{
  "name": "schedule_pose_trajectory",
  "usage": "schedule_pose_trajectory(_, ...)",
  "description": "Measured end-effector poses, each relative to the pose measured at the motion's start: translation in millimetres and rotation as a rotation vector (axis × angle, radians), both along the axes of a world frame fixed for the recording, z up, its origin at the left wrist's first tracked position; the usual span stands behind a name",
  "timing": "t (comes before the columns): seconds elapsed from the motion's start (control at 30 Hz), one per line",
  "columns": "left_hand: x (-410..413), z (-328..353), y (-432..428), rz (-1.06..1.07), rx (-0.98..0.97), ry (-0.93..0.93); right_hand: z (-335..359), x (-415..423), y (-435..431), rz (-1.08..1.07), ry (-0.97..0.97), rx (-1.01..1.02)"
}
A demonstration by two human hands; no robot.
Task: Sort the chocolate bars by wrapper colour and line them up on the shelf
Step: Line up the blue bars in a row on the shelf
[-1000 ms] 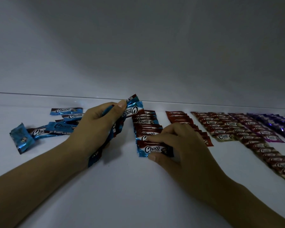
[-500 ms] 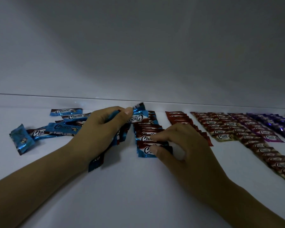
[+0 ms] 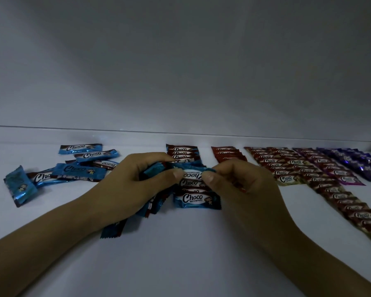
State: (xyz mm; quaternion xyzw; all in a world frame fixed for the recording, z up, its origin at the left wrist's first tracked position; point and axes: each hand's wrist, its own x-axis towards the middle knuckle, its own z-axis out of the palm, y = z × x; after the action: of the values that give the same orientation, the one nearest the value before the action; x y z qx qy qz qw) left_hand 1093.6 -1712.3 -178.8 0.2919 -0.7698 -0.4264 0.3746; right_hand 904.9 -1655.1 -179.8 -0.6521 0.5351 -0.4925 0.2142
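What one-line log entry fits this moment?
left hand: holds bunch of blue bars | right hand: pinches top blue bar | blue row: partly laid | loose blue bars: unsorted

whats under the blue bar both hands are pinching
The row of blue bars; its nearest bar shows fully. The held bar, left hand and right hand cover the middle ones.

Left hand [image 3: 137, 181] and right hand [image 3: 242, 187] pinch one blue foil-wrapped bar [image 3: 191, 174]; under the grip, the overlapping blue foil row [image 3: 196, 200]. Left of it, scattered blue foil bars [image 3: 79, 170]. Right: red foil row [image 3: 223, 152], maroon foil rows [image 3: 291, 162], seemingly touching, then purple foil row [image 3: 351, 159].
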Motion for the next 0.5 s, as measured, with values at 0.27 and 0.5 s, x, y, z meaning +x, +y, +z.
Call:
schedule_pose_trajectory(0.27, -0.9, -0.3, 1.9, 0.034, -0.033, -0.022, 2.1, 0.7, 1.2, 0.022, 0.04, 0.018)
schedule_pose_trajectory(0.5, -0.4, -2.2, -2.4, 0.121, 0.026, 0.004, 8.5, -9.0, -2.4, 0.064, -0.463, 0.191)
